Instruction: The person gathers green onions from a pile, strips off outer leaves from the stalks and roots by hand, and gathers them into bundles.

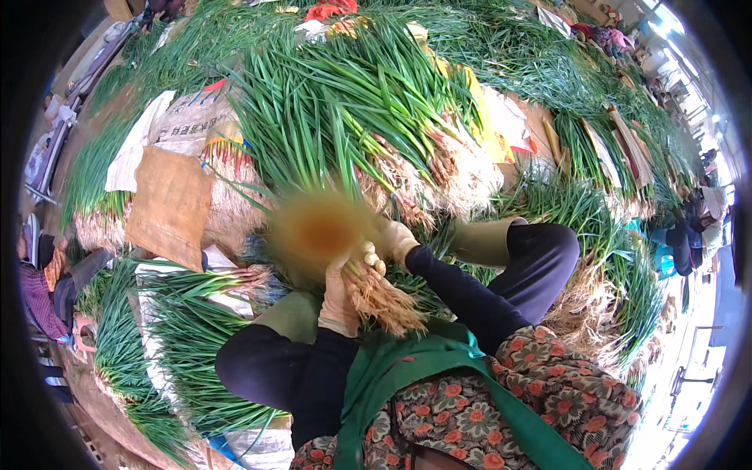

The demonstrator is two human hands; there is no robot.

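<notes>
In pale gloves, both my hands are near the middle of the head view. My left hand [341, 294] is closed around the lower stems of a bunch of rooted green plants, perhaps garlic greens, whose brown roots [385, 299] hang toward my green apron [417, 352]. My right hand [396, 241] is just to the right of and above that bunch; a brown blur on the lens hides part of it, so its grip cannot be told. Beyond my hands lies a large heap of the same plants [305, 111], with pale roots [461, 170] toward me.
A brown board [170, 205] and printed sacks [194, 126] lie at the left. More plants [200, 352] lie on white sheeting beside my left knee, and others [623, 282] are at the right. Other people sit at the far left [44, 294] and far right [684, 241].
</notes>
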